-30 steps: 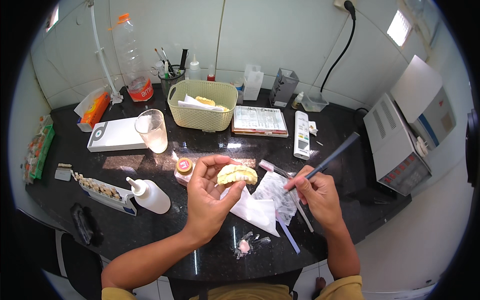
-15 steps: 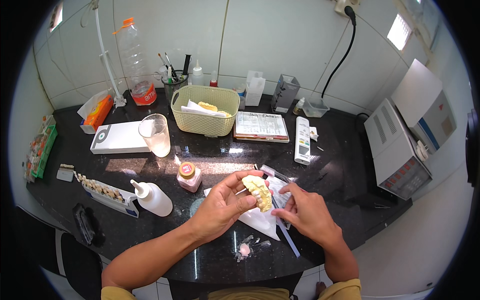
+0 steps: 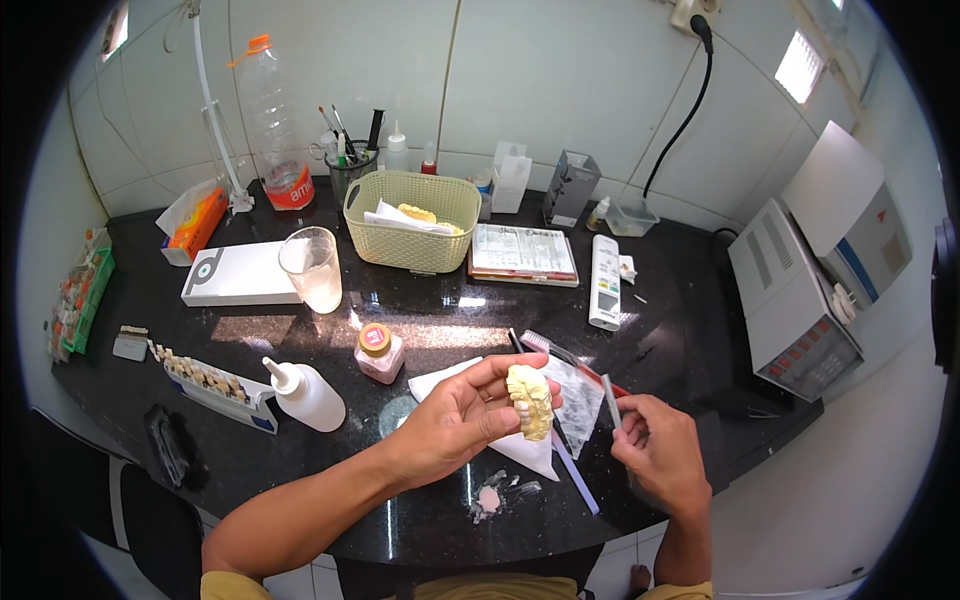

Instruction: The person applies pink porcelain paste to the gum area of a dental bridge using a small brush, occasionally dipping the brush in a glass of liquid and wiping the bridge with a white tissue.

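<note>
My left hand (image 3: 450, 425) grips a yellow plaster dental cast (image 3: 540, 405) between thumb and fingers, raised above the desk; a few white teeth sit on its side. Off to the right, my right hand (image 3: 662, 452) is closed on a slim grey flat-bladed tool (image 3: 609, 398), which points up and away. Beneath the hands lie a white paper (image 3: 525, 452), a clear plastic sheet (image 3: 582, 405), a brush with pale bristles (image 3: 537, 343) and a purple-handled stick (image 3: 576, 482). A pink dab of material (image 3: 488, 499) sits on the desk near me.
A jar of pink powder (image 3: 380, 358), a white squeeze bottle (image 3: 308, 398) and a tooth shade holder (image 3: 215, 385) stand left. Farther back are a glass (image 3: 312, 275), a woven basket (image 3: 410, 250) and a remote control (image 3: 604, 285). A box-shaped appliance (image 3: 785, 290) is at right.
My right hand has moved right, away from the cast, and the grey tool now shows in it. My left hand has shifted the cast slightly right and nearer, turning it more upright.
</note>
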{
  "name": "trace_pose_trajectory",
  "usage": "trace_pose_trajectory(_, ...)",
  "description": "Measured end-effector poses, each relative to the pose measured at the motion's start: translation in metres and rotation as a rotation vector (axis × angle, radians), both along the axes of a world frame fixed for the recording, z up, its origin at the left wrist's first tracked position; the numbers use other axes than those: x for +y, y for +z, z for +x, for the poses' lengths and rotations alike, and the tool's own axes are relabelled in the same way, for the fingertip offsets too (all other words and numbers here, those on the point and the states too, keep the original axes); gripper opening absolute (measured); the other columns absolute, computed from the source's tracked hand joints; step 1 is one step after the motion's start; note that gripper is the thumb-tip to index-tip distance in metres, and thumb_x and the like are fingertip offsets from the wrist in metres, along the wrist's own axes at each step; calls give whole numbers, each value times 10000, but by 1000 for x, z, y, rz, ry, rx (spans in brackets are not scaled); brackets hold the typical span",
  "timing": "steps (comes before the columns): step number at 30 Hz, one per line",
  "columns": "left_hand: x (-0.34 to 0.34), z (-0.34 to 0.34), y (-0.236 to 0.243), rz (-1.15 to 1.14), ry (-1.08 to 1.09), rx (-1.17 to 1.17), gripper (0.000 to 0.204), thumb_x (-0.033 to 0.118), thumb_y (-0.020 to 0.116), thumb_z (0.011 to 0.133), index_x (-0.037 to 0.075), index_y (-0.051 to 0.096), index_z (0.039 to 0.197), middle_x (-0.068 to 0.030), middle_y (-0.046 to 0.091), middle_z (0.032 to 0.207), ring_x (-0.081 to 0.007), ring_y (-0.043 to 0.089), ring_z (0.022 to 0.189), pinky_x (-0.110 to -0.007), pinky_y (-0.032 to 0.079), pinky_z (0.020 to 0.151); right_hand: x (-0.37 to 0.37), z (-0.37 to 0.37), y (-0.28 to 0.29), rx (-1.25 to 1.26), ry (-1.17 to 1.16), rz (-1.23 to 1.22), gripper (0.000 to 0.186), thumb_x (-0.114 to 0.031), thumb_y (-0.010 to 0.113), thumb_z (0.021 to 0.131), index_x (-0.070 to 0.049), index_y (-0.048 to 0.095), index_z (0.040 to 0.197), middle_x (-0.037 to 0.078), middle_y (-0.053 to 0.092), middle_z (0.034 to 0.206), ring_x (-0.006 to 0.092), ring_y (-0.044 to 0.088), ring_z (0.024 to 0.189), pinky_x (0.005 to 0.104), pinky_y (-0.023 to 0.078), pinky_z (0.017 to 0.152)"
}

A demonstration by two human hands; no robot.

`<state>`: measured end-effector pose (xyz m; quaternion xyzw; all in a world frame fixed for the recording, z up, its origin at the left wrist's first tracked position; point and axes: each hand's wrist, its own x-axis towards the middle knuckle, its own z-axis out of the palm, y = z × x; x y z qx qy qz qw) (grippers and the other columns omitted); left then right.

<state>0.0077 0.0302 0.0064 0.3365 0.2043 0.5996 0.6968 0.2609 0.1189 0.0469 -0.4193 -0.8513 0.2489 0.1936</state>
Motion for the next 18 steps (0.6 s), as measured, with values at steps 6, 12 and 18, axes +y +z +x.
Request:
trace_pose_trajectory(6,0,-1,1,2,31,42,578,98,606,975,16,328,1475,-177,496,1394,-229,492,1317,-376,400,1132,1,-6,20,566,8,-55,176,-17,660,834,9,486,828,103,626,725,142,646,615,275,567,630)
trace_pose_trajectory(12,2,0,-3,32,103,154,568,111,636,958,10,370,1450,-163,556,1334,-238,530,1279,-387,417,1102,8,-42,9,769,509,519,223,-107,591,900,43,577,1065,193,692,917,238,695,756,336,593,662)
trace_pose_trajectory(18,-2,5,1,34,124,219,542,95,605,969,-5,369,1447,-180,552,1337,-234,538,1262,-379,421,1089,4,-45,-28,765,527,395,309,-48,799,753,-25,632,1013,115,698,820,233,720,715,307,580,588)
